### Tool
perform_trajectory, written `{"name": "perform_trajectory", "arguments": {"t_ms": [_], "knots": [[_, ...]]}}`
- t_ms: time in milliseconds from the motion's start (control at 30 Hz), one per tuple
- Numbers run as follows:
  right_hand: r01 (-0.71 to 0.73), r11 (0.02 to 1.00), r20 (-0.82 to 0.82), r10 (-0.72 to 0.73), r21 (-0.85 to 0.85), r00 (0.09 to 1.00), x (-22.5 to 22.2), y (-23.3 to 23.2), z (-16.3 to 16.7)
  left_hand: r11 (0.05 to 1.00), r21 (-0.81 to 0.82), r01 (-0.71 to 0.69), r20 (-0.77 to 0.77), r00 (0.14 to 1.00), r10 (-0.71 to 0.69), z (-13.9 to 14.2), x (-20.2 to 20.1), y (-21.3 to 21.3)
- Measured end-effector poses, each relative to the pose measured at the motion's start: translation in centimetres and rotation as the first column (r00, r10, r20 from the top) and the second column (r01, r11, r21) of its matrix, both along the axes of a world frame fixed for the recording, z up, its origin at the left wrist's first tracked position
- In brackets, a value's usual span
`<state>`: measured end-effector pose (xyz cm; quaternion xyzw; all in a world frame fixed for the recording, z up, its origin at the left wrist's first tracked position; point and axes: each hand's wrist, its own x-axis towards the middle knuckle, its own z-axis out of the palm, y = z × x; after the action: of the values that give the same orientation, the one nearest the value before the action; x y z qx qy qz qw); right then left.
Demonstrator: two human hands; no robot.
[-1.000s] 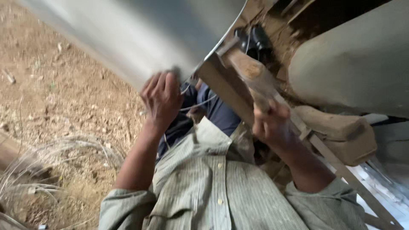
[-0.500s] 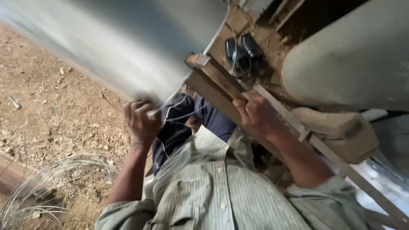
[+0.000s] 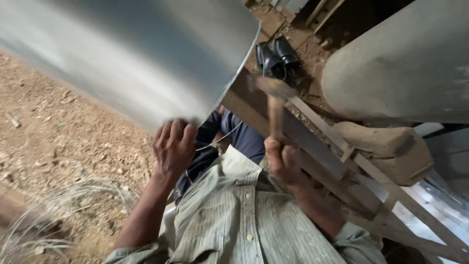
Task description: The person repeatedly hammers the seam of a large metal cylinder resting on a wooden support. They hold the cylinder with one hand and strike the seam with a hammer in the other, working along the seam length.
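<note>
The curved metal sheet (image 3: 137, 54) filled the upper left, its lower edge gripped by the left hand (image 3: 173, 146), which had shifted slightly along it since half a second earlier. The right hand (image 3: 286, 161), previously resting on the wooden beam (image 3: 293, 132), was now clenched around a mallet (image 3: 273, 98) raised above that beam.

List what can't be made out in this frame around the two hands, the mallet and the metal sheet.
- Mallet, head view: its head is motion-blurred, so whether it touches the sheet edge is unclear.
- Metal sheet: blurred and cut off by the top and left edges.
- Left hand: fingertips blurred at the sheet's lower edge; grip unclear.
- Right hand: fingers wrap the handle, hiding its end.
- Wire coil: cut off by the bottom-left corner.
</note>
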<state>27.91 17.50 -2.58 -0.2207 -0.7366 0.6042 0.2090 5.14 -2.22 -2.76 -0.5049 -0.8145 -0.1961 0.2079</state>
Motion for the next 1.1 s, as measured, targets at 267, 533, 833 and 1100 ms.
{"name": "perform_trajectory", "arguments": {"t_ms": [267, 533, 833, 1100], "knots": [[0.159, 0.985, -0.312, -0.131, 0.067, 0.941, -3.5, -2.0, 1.1, 0.999, 0.031, -0.010, -0.062, 0.998, 0.012, 6.2, -5.1, 5.9], [0.197, 0.900, -0.175, -0.137, 0.390, 0.975, -5.1, -1.8, -0.7, 0.997, 0.065, 0.031, -0.100, 0.995, -0.024, 6.5, -4.9, 6.2], [0.182, 0.934, -0.392, -0.049, 0.308, 0.919, -4.8, -2.4, -2.6, 0.981, 0.189, 0.042, -0.172, 0.985, -0.009, 4.2, -5.4, 4.9], [0.202, 0.849, -0.281, -0.066, 0.488, 0.957, -5.4, -3.9, -0.3, 0.975, 0.212, 0.063, -0.147, 0.989, -0.032, 4.0, -5.3, 3.8]]}}
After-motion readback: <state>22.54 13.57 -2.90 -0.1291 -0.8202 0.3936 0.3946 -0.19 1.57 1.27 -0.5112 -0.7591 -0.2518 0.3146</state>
